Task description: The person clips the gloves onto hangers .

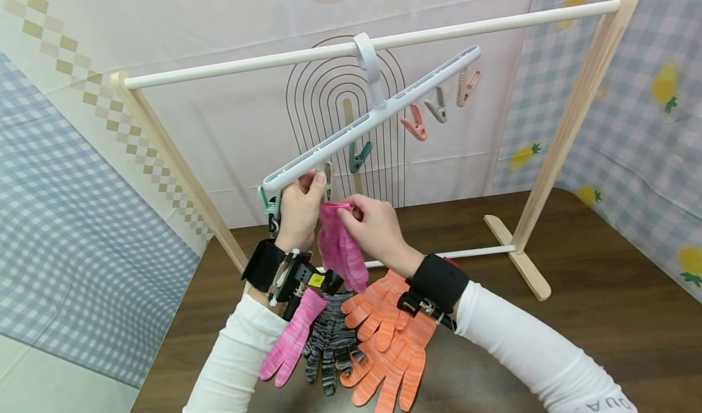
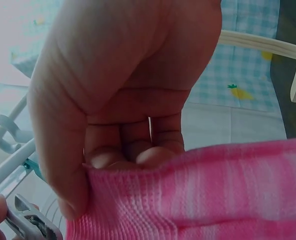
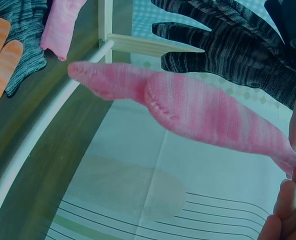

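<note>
A pink knitted glove (image 1: 342, 242) hangs by its ribbed cuff from my right hand (image 1: 378, 227), whose thumb and fingers pinch the cuff's edge. In the left wrist view, this right hand (image 2: 132, 90) is seen close up on the glove (image 2: 228, 185). Just to the left, my left hand (image 1: 301, 212) grips a grey clothespin (image 1: 328, 178) under the low end of a pale blue hanger (image 1: 378, 114). The cuff is just below that clothespin (image 2: 32, 220). A dark striped glove (image 3: 228, 55) hangs behind the left hand, below a green clothespin (image 1: 269, 201).
The hanger hooks over the white rail (image 1: 493, 26) of a wooden rack and tilts down leftward. Other clothespins dangle from it, including a teal one (image 1: 359, 157) and a pink one (image 1: 415, 123). Orange gloves (image 1: 392, 352), a grey-black glove (image 1: 331, 340) and a pink glove (image 1: 293, 340) lie on the table.
</note>
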Motion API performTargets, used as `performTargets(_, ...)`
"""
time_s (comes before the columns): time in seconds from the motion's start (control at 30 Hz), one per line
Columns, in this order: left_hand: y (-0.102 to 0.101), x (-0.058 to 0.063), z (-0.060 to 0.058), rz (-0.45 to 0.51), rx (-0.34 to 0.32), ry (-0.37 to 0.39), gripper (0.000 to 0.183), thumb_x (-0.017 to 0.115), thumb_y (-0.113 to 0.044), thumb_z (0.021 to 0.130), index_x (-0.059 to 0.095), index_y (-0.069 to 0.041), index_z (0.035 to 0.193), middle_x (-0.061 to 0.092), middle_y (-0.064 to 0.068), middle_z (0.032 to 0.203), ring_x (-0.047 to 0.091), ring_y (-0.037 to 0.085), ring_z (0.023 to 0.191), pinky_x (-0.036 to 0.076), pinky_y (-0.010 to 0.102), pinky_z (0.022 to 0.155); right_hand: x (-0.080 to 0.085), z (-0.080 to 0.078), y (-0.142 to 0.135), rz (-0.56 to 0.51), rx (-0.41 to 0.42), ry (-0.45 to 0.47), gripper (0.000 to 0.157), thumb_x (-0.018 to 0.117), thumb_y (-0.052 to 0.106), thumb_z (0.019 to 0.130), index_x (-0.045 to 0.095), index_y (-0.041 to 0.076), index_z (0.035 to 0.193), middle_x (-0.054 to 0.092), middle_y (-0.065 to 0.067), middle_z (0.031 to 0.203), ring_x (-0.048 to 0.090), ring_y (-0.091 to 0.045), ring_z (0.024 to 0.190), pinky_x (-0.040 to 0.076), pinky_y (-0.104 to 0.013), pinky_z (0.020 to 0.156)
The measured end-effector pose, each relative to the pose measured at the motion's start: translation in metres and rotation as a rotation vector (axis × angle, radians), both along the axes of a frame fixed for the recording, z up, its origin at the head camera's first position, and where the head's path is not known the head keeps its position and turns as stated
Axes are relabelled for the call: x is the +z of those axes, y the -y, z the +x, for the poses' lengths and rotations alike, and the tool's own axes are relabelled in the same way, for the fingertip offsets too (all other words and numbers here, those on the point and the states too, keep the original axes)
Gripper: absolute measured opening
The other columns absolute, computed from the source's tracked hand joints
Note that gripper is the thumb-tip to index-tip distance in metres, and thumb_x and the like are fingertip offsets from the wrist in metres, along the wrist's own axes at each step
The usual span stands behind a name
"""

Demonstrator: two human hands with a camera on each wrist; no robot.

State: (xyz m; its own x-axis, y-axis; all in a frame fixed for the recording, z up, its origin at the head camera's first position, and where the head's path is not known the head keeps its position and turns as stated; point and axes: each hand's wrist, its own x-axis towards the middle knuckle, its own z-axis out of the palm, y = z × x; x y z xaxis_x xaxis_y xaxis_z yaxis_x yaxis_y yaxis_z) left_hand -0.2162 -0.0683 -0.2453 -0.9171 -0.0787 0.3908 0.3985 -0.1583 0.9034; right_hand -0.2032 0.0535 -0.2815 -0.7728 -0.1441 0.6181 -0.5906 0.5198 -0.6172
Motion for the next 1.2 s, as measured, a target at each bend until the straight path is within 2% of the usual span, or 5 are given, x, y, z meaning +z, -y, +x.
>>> performTargets(0.1, 0.000, 0.001, 0.001, 0.003, 0.015, 0.005, 0.007, 0.045, -0.001, 0.090, 0.043, -0.006, 0.093, 0.047, -0.003, 0.082, 0.043, 0.005, 0.076, 0.034, 0.018, 0.068, 0.000, 0.001, 0.002, 0.019, -0.007, -0.019, 0.012, 0.056, 0.013, 0.084, 0.065, 0.005, 0.086, 0.045, 0.001, 0.052, 0.036, -0.006, 0.045, 0.024, -0.017, 0.045)
performTargets(0.3, 0.001, 0.002, 0.003, -0.001, 0.015, 0.010, 0.008, 0.045, -0.001, 0.090, 0.041, -0.007, 0.090, 0.042, -0.002, 0.081, 0.040, 0.005, 0.076, 0.033, 0.017, 0.068, 0.003, 0.002, 0.006, 0.030, -0.017, -0.070, 0.012, 0.056, 0.013, 0.084, 0.065, 0.006, 0.084, 0.047, 0.001, 0.052, 0.036, -0.005, 0.043, 0.024, -0.017, 0.043)
performTargets(0.47, 0.001, 0.003, 0.004, 0.004, 0.020, 0.016, 0.006, 0.046, 0.000, 0.089, 0.043, -0.005, 0.089, 0.040, -0.003, 0.078, 0.039, 0.005, 0.073, 0.033, 0.017, 0.066, 0.005, 0.003, 0.009, -0.019, -0.028, -0.075, 0.012, 0.055, 0.012, 0.083, 0.064, 0.006, 0.079, 0.048, 0.000, 0.052, 0.036, -0.006, 0.043, 0.024, -0.017, 0.043)
performTargets(0.97, 0.005, 0.004, 0.006, -0.053, -0.002, 0.026, 0.003, 0.047, -0.004, 0.090, 0.045, -0.004, 0.088, 0.039, -0.002, 0.071, 0.037, 0.006, 0.066, 0.031, 0.019, 0.061, 0.013, 0.006, 0.017, -0.307, 0.060, 0.099, 0.014, 0.057, 0.015, 0.086, 0.064, 0.004, 0.083, 0.048, -0.004, 0.053, 0.037, -0.013, 0.046, 0.026, -0.020, 0.043)
performTargets(1.2, 0.007, 0.003, 0.006, -0.115, -0.015, 0.038, 0.009, 0.047, -0.008, 0.091, 0.043, -0.006, 0.083, 0.037, -0.002, 0.071, 0.037, 0.006, 0.066, 0.031, 0.019, 0.061, 0.013, 0.005, 0.017, -0.374, 0.127, 0.165, 0.015, 0.056, 0.013, 0.086, 0.064, 0.000, 0.086, 0.051, -0.012, 0.058, 0.037, -0.009, 0.048, 0.026, -0.019, 0.046)
